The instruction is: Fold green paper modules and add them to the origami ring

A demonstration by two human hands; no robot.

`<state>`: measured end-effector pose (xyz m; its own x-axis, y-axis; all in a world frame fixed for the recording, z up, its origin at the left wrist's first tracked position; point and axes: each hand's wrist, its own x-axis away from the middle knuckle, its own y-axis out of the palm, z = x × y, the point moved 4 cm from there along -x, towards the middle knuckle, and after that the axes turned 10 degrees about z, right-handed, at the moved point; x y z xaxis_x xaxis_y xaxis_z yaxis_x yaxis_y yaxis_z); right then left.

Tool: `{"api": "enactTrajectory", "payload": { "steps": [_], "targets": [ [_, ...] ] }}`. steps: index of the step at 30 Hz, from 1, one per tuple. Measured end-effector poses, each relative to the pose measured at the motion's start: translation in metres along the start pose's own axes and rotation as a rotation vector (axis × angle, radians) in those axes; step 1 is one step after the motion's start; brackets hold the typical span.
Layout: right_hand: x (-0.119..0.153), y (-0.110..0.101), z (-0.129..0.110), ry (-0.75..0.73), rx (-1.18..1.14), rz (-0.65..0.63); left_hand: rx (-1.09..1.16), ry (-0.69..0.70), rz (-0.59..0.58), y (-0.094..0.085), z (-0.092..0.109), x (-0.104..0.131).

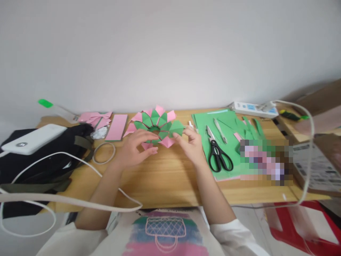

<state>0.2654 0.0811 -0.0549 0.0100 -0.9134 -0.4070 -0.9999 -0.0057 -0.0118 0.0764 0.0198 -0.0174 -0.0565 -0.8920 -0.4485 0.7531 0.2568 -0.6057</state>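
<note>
A ring of folded pink and green paper pieces (151, 120) lies on the wooden table, with a round opening in its middle. My left hand (135, 147) rests at the ring's lower left side, its thumb and fingers closed around the edge there. A green folded piece (176, 128) at the ring's right side is pinched between the thumb and fingers of my right hand (190, 142). Whether that piece is joined to the ring cannot be made out. Part of the ring's lower left is hidden behind my left hand.
Black-handled scissors (217, 156) and a cutter (220, 131) lie on green sheets (202, 122) at the right. Left are a pink paper stack (117, 127), a tape roll (104, 153) and a black bag (77, 142). A white cable (80, 202) crosses in front.
</note>
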Motion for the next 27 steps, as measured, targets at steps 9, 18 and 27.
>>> {"api": "enactTrajectory", "payload": {
  "steps": [9,18,27],
  "targets": [
    [-0.003,-0.009,0.006,0.065,0.000,0.073,-0.086,0.022,-0.031,0.008,-0.003,0.002],
    [-0.004,-0.025,0.018,0.136,0.059,0.331,-0.060,0.016,-0.044,0.019,-0.002,-0.005],
    [-0.002,-0.023,0.023,0.232,0.048,0.348,-0.060,0.007,-0.066,0.024,-0.001,-0.010]
  ]
}}
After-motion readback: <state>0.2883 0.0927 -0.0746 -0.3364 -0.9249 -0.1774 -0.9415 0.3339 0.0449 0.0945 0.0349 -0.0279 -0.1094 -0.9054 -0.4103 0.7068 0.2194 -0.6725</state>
